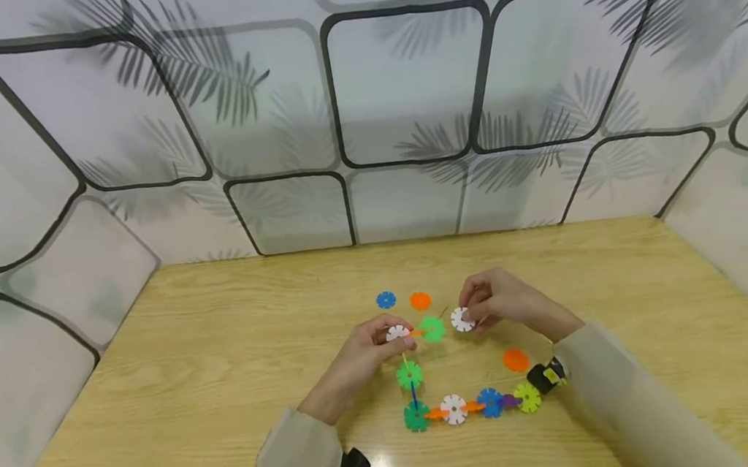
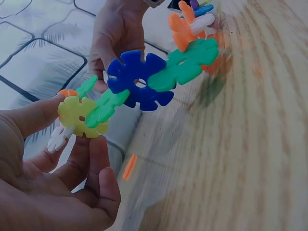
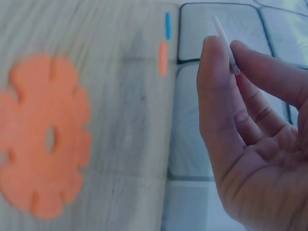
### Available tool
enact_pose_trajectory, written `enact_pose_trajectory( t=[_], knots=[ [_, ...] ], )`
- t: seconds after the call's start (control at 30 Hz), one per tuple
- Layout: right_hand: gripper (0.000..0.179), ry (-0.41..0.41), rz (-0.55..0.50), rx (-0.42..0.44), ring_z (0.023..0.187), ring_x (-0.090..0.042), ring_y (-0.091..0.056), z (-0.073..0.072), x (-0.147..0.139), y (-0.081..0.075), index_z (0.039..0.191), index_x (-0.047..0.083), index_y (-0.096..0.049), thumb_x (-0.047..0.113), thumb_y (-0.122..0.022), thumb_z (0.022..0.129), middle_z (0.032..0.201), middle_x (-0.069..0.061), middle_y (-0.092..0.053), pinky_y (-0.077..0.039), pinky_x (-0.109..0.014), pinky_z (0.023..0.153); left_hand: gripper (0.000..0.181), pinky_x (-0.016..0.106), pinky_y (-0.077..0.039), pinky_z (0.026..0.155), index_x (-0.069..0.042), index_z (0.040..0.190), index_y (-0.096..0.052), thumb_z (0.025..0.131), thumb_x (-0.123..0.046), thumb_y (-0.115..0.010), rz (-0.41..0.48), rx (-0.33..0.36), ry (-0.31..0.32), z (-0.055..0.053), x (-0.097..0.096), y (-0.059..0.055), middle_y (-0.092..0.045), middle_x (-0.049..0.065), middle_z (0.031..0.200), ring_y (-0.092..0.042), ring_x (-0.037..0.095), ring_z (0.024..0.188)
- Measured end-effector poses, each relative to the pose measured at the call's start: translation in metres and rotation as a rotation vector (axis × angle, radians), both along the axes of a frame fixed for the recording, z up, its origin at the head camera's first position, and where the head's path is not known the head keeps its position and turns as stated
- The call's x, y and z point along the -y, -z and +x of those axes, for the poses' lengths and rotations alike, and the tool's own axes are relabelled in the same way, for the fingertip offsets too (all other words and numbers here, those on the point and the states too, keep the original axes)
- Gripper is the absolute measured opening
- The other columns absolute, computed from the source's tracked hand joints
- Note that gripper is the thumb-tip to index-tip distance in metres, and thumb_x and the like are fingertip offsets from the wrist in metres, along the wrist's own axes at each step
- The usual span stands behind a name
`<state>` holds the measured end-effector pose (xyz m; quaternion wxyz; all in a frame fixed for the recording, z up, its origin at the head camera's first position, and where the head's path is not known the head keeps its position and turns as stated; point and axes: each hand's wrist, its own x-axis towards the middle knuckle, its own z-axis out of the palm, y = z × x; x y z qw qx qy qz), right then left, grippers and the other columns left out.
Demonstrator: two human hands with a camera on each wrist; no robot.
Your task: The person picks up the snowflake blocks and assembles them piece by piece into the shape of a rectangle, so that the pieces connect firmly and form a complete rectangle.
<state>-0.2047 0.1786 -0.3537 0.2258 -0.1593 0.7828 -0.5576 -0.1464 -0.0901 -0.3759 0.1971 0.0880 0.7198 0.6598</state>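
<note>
Notched plastic snowflake discs are slotted together into an angular chain, its dark green disc at the near left corner. My left hand grips the chain's far left corner, where a white disc shows. In the left wrist view, thumb and fingers hold around a yellow disc. From this corner an orange disc and a light green disc reach toward the right hand. My right hand pinches a loose white disc edge-on between thumb and finger, a short way right of the light green disc.
A loose blue disc and an orange disc lie beyond the hands on the wooden table. Another orange disc lies below the right hand. The chain's near row ends at a yellow-green disc by the right wrist.
</note>
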Motion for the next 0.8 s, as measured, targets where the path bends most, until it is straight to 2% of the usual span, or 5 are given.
enact_pose_trajectory(
  t=[0.1,0.27,0.53,0.7,0.8],
  knots=[
    [0.007,-0.008,-0.018,-0.013,0.07,-0.017,-0.067,0.004,0.0,-0.002,0.094,-0.009,-0.06,-0.013,-0.064,0.09,0.078,-0.009,-0.067,-0.061,-0.04,0.068,0.023,0.041,-0.044,0.098,0.0,0.12,-0.063,0.102,-0.015,-0.062,0.012,-0.007,0.011,0.0,-0.001,-0.001,-0.07,0.006,0.101,-0.063,0.02,0.099],
    [0.007,-0.005,-0.044,-0.012,0.073,-0.018,-0.069,0.011,0.001,-0.003,0.095,-0.009,-0.06,-0.013,-0.064,0.09,0.081,-0.009,-0.068,-0.061,-0.041,0.07,0.021,0.038,-0.051,0.095,0.004,0.12,-0.061,0.103,-0.01,-0.059,0.056,-0.002,0.022,0.0,0.0,-0.001,-0.067,0.012,0.105,-0.065,0.021,0.097],
    [0.011,0.013,-0.054,-0.029,0.075,-0.017,-0.069,0.02,-0.003,-0.005,0.1,-0.013,-0.06,-0.012,-0.065,0.091,0.084,-0.009,-0.068,-0.061,-0.04,0.072,0.02,0.033,-0.05,0.088,0.003,0.117,-0.062,0.102,-0.009,-0.06,0.057,-0.011,0.031,0.0,0.0,0.0,-0.069,0.01,0.1,-0.068,0.021,0.097],
    [0.023,0.035,-0.052,-0.037,0.078,-0.018,-0.068,0.026,-0.006,-0.006,0.112,-0.021,-0.06,-0.01,-0.065,0.092,0.088,-0.01,-0.068,-0.061,-0.038,0.074,0.028,0.03,-0.05,0.083,0.003,0.127,-0.06,0.101,-0.008,-0.061,0.056,-0.016,0.037,0.0,0.0,0.0,-0.068,0.015,0.109,-0.068,0.016,0.092],
    [0.021,0.036,-0.057,-0.056,0.078,-0.019,-0.068,0.028,-0.008,-0.006,0.109,-0.021,-0.061,-0.01,-0.065,0.092,0.089,-0.011,-0.068,-0.06,-0.038,0.074,0.03,0.03,-0.05,0.083,0.002,0.129,-0.06,0.1,-0.008,-0.062,0.055,-0.021,0.043,0.0,0.0,0.0,-0.066,0.016,0.112,-0.067,0.016,0.092]
  ],
)
